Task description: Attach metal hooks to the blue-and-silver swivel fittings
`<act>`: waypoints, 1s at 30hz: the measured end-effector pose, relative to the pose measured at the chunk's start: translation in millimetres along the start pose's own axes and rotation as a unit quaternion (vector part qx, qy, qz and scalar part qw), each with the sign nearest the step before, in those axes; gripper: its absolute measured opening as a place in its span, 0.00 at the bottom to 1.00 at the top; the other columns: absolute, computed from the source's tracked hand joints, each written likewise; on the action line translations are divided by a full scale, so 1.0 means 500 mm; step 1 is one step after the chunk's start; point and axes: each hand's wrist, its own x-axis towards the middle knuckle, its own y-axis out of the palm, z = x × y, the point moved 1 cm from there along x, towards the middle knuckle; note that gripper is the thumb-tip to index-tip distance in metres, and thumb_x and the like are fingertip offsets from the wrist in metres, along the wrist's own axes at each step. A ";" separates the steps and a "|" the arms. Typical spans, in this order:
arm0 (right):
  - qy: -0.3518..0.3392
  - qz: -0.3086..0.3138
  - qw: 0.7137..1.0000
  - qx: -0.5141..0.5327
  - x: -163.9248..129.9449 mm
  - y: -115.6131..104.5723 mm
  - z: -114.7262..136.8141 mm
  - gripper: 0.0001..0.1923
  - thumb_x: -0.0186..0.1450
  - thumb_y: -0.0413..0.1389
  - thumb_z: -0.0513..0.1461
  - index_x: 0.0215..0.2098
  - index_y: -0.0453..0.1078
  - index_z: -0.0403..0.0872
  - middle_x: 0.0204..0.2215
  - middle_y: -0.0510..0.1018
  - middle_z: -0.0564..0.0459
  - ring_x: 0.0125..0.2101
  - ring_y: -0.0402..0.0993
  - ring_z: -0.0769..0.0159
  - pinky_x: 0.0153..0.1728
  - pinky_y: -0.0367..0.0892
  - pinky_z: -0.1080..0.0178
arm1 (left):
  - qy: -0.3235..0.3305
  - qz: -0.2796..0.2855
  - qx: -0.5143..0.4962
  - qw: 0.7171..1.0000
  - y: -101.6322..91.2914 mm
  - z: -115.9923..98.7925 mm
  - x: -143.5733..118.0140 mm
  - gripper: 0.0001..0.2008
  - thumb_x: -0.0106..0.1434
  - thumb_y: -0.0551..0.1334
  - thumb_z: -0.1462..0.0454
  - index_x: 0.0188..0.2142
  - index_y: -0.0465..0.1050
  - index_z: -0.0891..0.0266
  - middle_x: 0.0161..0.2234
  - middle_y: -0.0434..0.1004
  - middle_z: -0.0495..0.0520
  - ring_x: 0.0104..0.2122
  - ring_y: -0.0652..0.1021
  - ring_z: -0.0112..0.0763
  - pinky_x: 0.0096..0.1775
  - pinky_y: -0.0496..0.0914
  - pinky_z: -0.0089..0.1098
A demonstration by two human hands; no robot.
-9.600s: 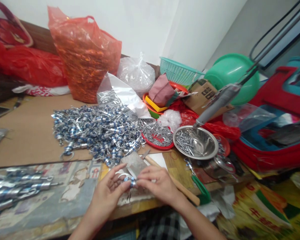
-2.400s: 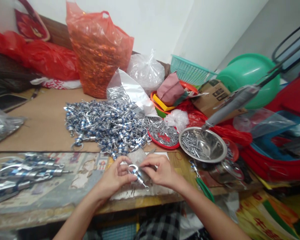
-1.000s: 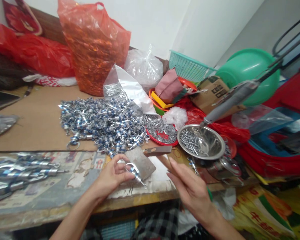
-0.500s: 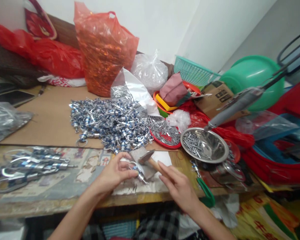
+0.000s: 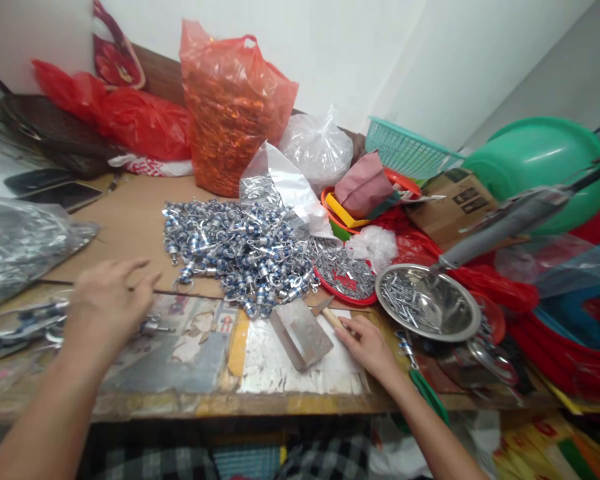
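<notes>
My right hand [image 5: 367,347] is wrapped around the wooden handle of a hammer [image 5: 334,319], whose head lies low at the block's far right corner. A grey metal block [image 5: 303,333] sits on the worn white sheet, with nothing on top of it. Blurred by motion, my left hand [image 5: 107,300] hovers over the left group of metal fittings [image 5: 25,327] with blue bands and rings. Its fingers are spread, and no object shows in them. Behind the block is a large heap of similar blue-banded fittings [image 5: 240,247].
A red plate [image 5: 350,297] of small metal pieces and a steel bowl [image 5: 470,327] of pins stand right of the heap. A grey-handled tool [image 5: 505,223] slants over the bowl. Plastic bags [image 5: 240,107] line the back; a clear bag [image 5: 25,240] lies left.
My left hand has left the block, where it held a fitting, and swung left to the group of fittings. The hammer has moved from above the block to its far right side.
</notes>
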 end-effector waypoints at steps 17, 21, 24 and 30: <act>0.136 -0.029 0.986 -0.087 0.332 0.022 -0.058 0.20 0.63 0.45 0.44 0.52 0.63 0.46 0.52 0.64 0.44 0.49 0.62 0.56 0.48 0.55 0.54 | 0.000 0.088 0.134 0.987 0.065 -0.063 0.007 0.25 0.60 0.42 0.51 0.34 0.70 0.66 0.28 0.73 0.62 0.30 0.74 0.48 0.26 0.61 0.33; 0.143 0.000 0.985 -0.100 0.328 0.025 -0.075 0.20 0.64 0.45 0.43 0.53 0.61 0.48 0.50 0.68 0.45 0.47 0.64 0.58 0.47 0.57 0.57 | 0.008 0.094 0.135 0.986 0.050 -0.058 0.000 0.22 0.61 0.43 0.53 0.30 0.71 0.62 0.24 0.74 0.59 0.26 0.74 0.44 0.24 0.60 0.31; 0.114 0.012 0.988 -0.103 0.296 0.019 -0.077 0.17 0.63 0.47 0.43 0.48 0.67 0.51 0.47 0.71 0.50 0.45 0.67 0.60 0.45 0.59 0.61 | 0.034 0.082 0.145 0.985 0.033 -0.063 -0.006 0.22 0.62 0.42 0.55 0.33 0.71 0.62 0.26 0.75 0.59 0.27 0.74 0.42 0.25 0.61 0.31; 0.095 -0.016 0.992 -0.082 0.234 -0.003 -0.079 0.10 0.60 0.53 0.42 0.37 0.74 0.53 0.38 0.77 0.53 0.40 0.70 0.60 0.42 0.61 0.62 | -0.077 -0.012 0.001 0.997 -0.016 -0.102 -0.037 0.13 0.57 0.52 0.57 0.32 0.71 0.61 0.28 0.76 0.55 0.29 0.75 0.39 0.28 0.64 0.30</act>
